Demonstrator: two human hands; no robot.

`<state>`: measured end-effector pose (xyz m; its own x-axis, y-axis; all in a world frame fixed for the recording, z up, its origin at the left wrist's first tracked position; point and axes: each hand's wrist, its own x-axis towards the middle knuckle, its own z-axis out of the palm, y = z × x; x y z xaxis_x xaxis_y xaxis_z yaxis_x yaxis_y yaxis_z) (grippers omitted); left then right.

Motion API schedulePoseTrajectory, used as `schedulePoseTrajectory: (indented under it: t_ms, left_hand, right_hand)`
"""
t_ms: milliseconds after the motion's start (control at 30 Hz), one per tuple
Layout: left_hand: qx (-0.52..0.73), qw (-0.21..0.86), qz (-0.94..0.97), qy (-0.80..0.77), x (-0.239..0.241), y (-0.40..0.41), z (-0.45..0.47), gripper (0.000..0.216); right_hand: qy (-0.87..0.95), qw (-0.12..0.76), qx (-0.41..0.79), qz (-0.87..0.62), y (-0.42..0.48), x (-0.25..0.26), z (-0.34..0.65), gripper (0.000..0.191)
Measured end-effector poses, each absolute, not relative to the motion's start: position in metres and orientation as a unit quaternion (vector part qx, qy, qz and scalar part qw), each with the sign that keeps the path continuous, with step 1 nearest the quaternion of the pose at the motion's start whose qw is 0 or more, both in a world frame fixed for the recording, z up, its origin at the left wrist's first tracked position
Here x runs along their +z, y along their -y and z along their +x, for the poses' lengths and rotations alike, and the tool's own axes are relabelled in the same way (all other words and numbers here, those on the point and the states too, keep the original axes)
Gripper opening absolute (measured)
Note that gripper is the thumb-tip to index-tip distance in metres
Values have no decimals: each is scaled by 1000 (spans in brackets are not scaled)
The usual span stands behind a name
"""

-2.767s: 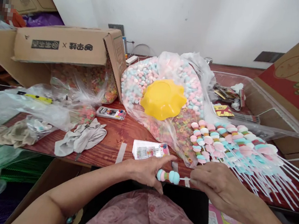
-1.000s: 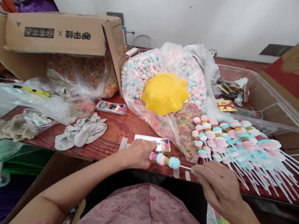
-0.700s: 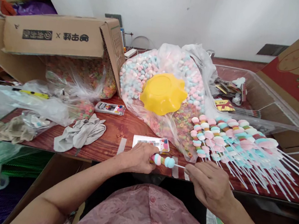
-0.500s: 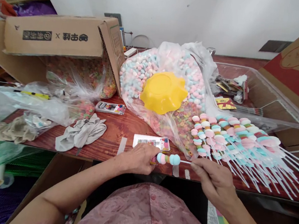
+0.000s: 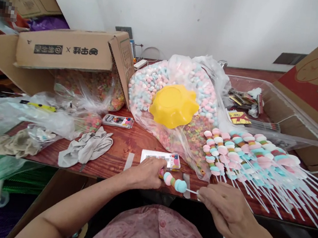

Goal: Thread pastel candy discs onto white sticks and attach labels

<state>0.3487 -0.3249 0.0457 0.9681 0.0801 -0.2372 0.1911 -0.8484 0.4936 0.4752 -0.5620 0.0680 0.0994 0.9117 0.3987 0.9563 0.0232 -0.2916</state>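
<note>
My left hand [image 5: 148,175] is closed around the left end of a candy skewer [image 5: 179,185], covering that end. Blue and pink marshmallows with a greenish ring between them show along it. At its other end, my right hand [image 5: 225,206] pinches the white stick [image 5: 192,192]. The skewer tilts down to the right, in front of the table edge. Just behind my left hand lies a small white printed pack [image 5: 149,154]. To the right, a pile of finished-looking candy skewers [image 5: 247,155] lies with white sticks pointing towards me.
Clear bags of marshmallows [image 5: 144,82] and gummy rings [image 5: 201,130] lie behind a yellow wavy-edged bowl [image 5: 175,105]. A cardboard box [image 5: 77,51] stands left, a clear plastic bin [image 5: 293,108] right. Grey gloves [image 5: 87,147] lie on the table [image 5: 121,141]. Part of another person shows far left.
The skewer's right end has dipped, so it slants more. My right hand has moved slightly down with the stick. The whole view has shifted a little downward.
</note>
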Motion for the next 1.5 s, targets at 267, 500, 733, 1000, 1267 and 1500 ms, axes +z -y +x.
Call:
schedulePoseTrajectory:
  t_ms: [267,500,733,1000,1267,1500]
  left_hand:
    - [-138,240,961,7,59,347,343,22]
    - [-156,330,931,11,59,348,345,34]
    - [-176,366,914,-2,54,349,350,34]
    - [-206,312,926,47,56,355,350,37]
    - [-160,449,879,24,52,354,349,50]
    - [-162,463,872,7,56,357,349,43]
  right_hand:
    - [610,239,68,-753,559,67,489,26]
    - [591,282,-69,-753,557,62,491,21]
    - [637,277,5,-719,554,66,487,23]
    - [702,223,-74,-672,547,88,491,23]
    - [677,266,-73,-682,543,92,496,17]
    - [633,219,-11,-743,548,77,490,27]
